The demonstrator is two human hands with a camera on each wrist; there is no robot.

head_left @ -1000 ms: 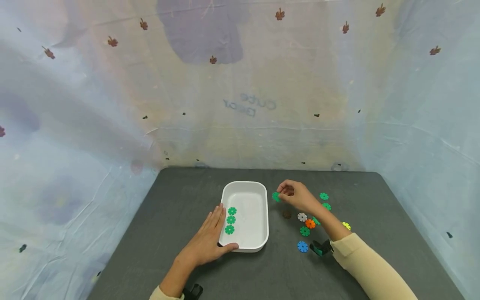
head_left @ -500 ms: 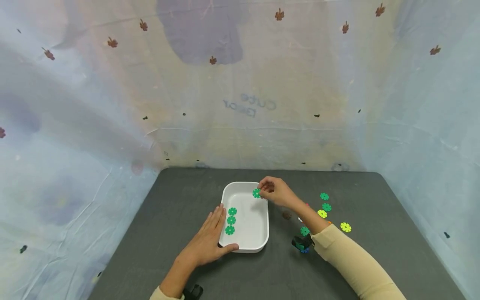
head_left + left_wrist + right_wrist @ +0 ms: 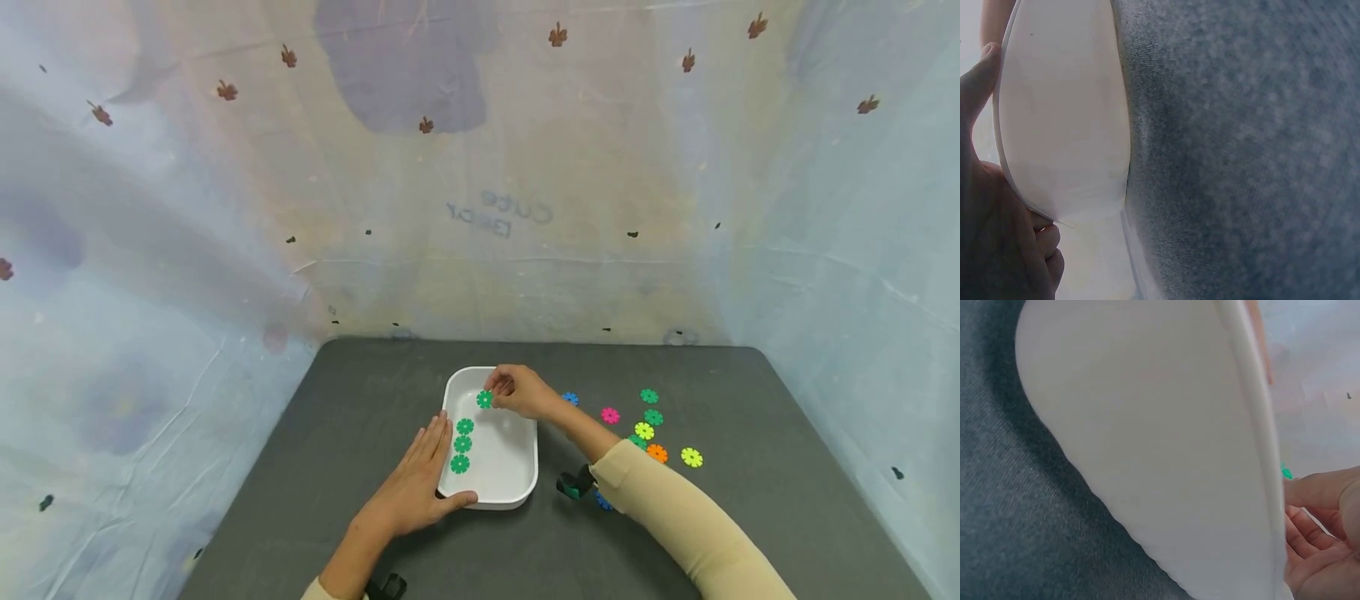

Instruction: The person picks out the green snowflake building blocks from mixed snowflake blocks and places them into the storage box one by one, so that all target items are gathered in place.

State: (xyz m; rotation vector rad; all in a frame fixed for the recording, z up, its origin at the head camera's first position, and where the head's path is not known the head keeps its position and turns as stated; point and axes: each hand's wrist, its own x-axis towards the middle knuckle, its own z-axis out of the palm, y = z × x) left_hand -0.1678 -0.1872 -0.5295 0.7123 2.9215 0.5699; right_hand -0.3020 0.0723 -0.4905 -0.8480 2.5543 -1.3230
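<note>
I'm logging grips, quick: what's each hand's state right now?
Left hand: open, resting against the tray.
Right hand: closed, holding a green disc.

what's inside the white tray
Three green discs lie in a row along the tray's left side; the right hand holds a fourth disc over it and covers its far right corner, hiding whatever's there.

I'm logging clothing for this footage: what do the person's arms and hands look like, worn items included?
The left hand and right hand are ungloved. The right sleeve is plain pale yellow, ending short of the wrist; only an edge of the similar left sleeve shows. Each forearm has a small black device, the right one partly green.
</note>
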